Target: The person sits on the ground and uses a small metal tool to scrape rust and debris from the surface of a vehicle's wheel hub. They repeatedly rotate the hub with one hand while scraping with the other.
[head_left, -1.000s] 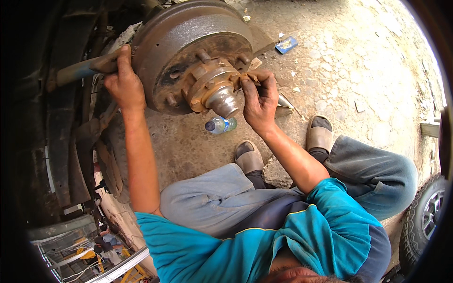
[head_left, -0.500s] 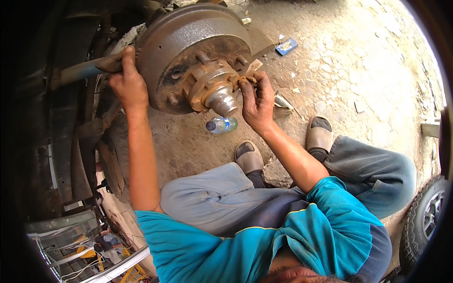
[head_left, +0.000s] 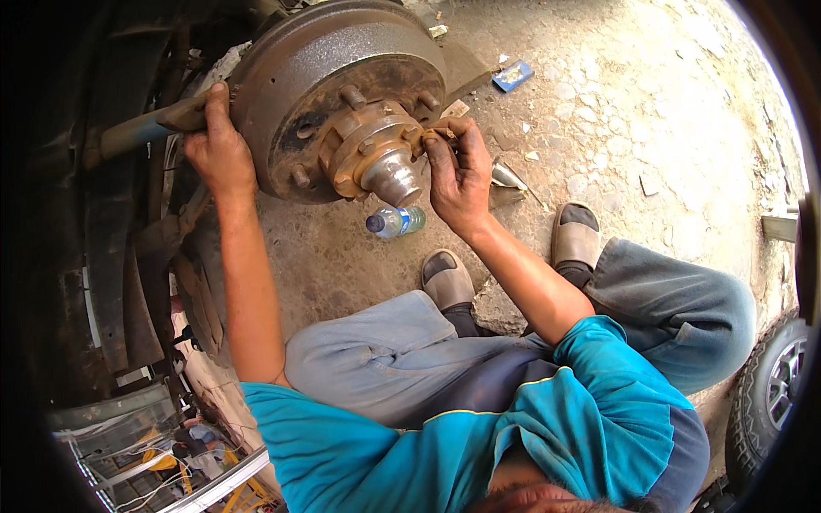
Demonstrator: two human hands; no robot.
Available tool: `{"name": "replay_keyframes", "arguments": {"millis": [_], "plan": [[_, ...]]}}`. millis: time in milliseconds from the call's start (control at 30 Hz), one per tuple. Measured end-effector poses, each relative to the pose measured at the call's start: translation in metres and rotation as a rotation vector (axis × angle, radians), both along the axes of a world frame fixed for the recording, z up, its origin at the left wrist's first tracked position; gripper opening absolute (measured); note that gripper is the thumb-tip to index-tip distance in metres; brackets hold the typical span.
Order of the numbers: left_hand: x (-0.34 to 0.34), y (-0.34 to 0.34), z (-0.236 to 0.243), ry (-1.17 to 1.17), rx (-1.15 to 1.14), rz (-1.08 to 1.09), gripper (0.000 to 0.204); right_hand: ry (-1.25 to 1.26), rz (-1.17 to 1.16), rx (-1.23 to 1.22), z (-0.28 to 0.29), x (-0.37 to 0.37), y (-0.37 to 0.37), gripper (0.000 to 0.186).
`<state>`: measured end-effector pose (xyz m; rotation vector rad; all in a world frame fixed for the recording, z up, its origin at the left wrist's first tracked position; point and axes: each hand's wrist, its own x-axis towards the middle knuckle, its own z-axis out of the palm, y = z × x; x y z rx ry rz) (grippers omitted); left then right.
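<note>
- A bar (head_left: 137,132) with some blue on it runs in from the far left, its near end by my left thumb.
- My left hand (head_left: 221,158) is up against the left edge of the drum, thumb raised, fingers out of sight behind; I cannot tell whether they close on anything.
- The drum (head_left: 278,103) sits before me, brown and worn, its face turned toward me and tilted down, with studs (head_left: 352,97) standing out of it.
- The hub (head_left: 368,150) is at the middle of that face, rusty, a shiny stub (head_left: 392,176) poking out of it toward me.
- Beyond and below the stub, a bottle (head_left: 398,221) lies on its side on the ground, dark cap to the left.
- At the hub's right edge I have a small rusty piece (head_left: 444,132) pinched between thumb and finger of my right hand (head_left: 462,175), the grip narrow.
- My left sandal (head_left: 447,282) is under the bottle's right side, with a stone (head_left: 499,309) just beside it.
- Right of my right hand lie a silvery pointed thing (head_left: 509,176) and, farther off, a blue box (head_left: 513,75).
- My right sandal (head_left: 577,238) comes next.
- A tyre (head_left: 753,410) stands at the far right.
</note>
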<state>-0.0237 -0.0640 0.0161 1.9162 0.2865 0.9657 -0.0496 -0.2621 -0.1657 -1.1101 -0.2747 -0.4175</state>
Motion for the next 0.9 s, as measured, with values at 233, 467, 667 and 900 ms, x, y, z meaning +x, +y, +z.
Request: {"name": "replay_keyframes", "arguments": {"millis": [233, 467, 667, 900], "plan": [[0.001, -0.002, 0.000, 0.007, 0.102, 0.047, 0.038, -0.003, -0.015, -0.016, -0.006, 0.002, 0.001, 0.010], [0.002, 0.001, -0.001, -0.012, 0.148, 0.037, 0.037, -0.046, -0.027, -0.028, -0.006, 0.009, 0.000, 0.010], [-0.003, -0.004, -0.003, 0.074, 0.074, 0.066, 0.038, -0.001, 0.005, -0.076, 0.003, 0.014, -0.008, 0.008], [0.000, 0.003, 0.001, 0.002, 0.100, 0.015, 0.037, -0.021, -0.017, 0.026, 0.015, 0.006, -0.007, 0.006]]}}
